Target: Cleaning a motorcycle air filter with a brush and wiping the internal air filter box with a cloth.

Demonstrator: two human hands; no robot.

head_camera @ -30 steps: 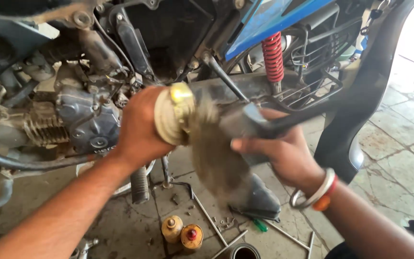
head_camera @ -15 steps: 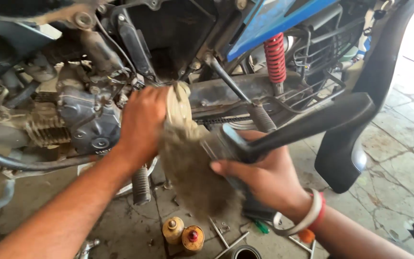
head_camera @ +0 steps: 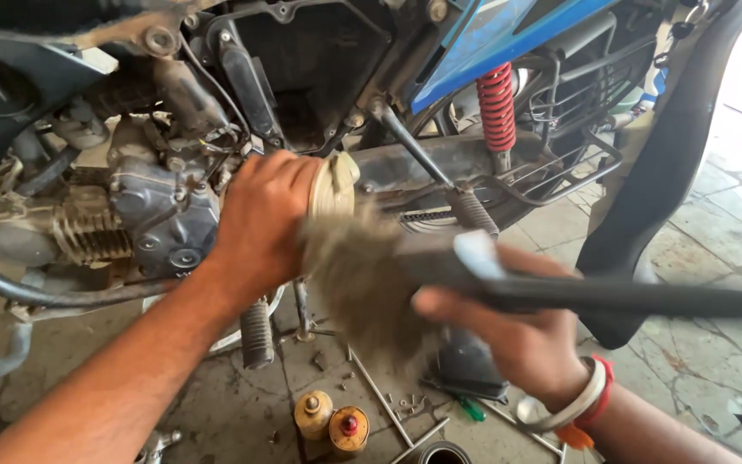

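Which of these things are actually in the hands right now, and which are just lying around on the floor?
In hand:
- left hand gripping the round cream-coloured part
- right hand holding the black hose
- grey dusty blur between them

Lying about:
- two small yellow bottles
- green-handled tool
- loose rods
- motorcycle engine, red spring

No packages, labels, signs or screens.
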